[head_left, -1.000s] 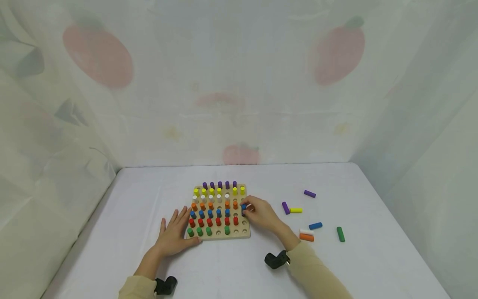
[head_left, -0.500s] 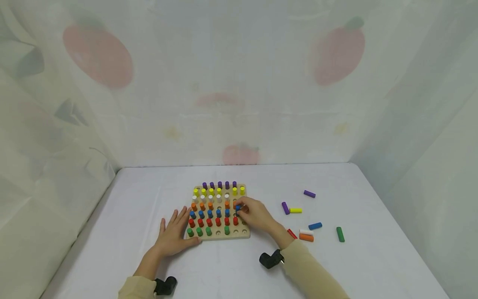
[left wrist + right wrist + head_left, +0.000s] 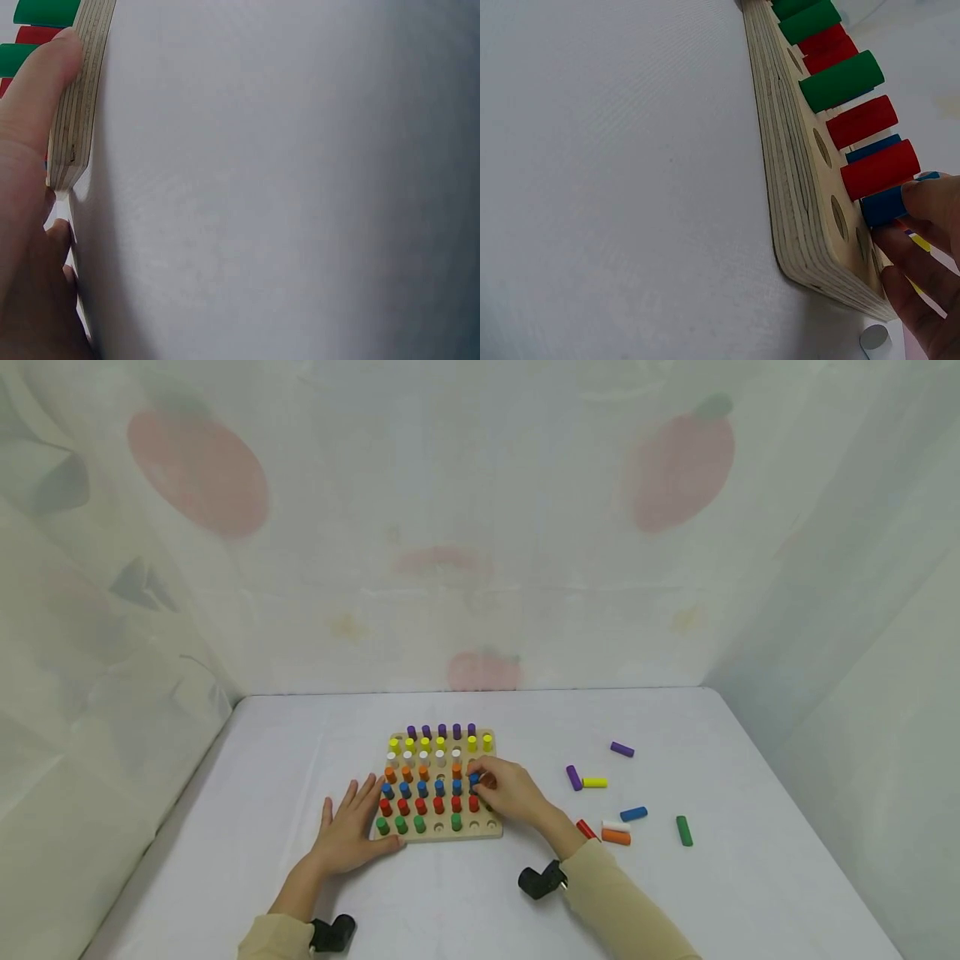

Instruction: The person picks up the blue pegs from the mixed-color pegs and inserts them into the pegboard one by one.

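A wooden pegboard (image 3: 467,837) stands on the white table, with rows of purple, yellow, white, orange, blue, red and green pegs upright in its holes. My left hand (image 3: 347,839) lies spread at the board's left side; in the left wrist view its thumb (image 3: 49,75) rests on the front edge. Between thumb and fingers, my right hand (image 3: 513,792) pinches a blue peg (image 3: 883,207) upright at the right end of the blue row, just behind a red peg (image 3: 880,169). How deep it sits in its hole is hard to tell.
Loose pegs lie right of the board: two purple, one yellow (image 3: 595,782), one blue (image 3: 633,813), one green (image 3: 684,831), one white (image 3: 615,826), one orange (image 3: 616,837) and a red one (image 3: 587,829) partly behind the right forearm. Cloth walls surround the table.
My right hand has carried the blue peg left from the board's right edge to the blue row. The loose red peg has come into sight beside the forearm. My left hand stays put.
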Action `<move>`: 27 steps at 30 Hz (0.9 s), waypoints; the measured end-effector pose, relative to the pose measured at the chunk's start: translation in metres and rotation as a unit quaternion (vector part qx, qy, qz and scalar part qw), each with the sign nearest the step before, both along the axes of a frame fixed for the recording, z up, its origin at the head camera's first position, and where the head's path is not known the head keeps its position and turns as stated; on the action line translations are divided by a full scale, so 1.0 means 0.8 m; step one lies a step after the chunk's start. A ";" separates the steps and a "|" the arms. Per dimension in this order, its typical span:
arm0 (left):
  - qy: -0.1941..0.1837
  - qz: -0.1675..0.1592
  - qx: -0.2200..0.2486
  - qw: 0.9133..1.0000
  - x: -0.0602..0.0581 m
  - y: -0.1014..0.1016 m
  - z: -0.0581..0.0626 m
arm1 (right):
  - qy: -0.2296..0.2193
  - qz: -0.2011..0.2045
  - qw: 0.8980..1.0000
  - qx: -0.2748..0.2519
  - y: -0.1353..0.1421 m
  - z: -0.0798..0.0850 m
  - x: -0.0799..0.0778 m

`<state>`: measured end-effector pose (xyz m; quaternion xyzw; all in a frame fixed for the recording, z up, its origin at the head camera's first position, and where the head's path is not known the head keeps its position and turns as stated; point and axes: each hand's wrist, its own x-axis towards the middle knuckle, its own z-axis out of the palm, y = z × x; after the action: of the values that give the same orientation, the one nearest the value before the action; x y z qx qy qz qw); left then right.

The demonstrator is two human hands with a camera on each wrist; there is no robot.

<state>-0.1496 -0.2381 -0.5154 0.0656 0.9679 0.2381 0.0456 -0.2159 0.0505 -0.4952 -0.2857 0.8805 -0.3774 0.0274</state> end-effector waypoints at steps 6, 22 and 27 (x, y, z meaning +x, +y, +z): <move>-0.003 0.000 -0.001 1.000 0.000 0.000 0.001 | 0.005 -0.001 1.000 -0.002 0.000 -0.001 0.000; -0.002 -0.001 -0.003 1.000 0.000 0.002 0.002 | -0.006 -0.008 1.000 0.021 -0.002 -0.002 0.001; -0.004 0.000 -0.005 1.000 0.001 0.002 0.002 | -0.004 -0.010 1.000 0.022 -0.002 -0.001 0.003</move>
<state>-0.1490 -0.2366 -0.5137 0.0646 0.9689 0.2334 0.0501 -0.2134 0.0492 -0.4964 -0.2749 0.8911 -0.3594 0.0337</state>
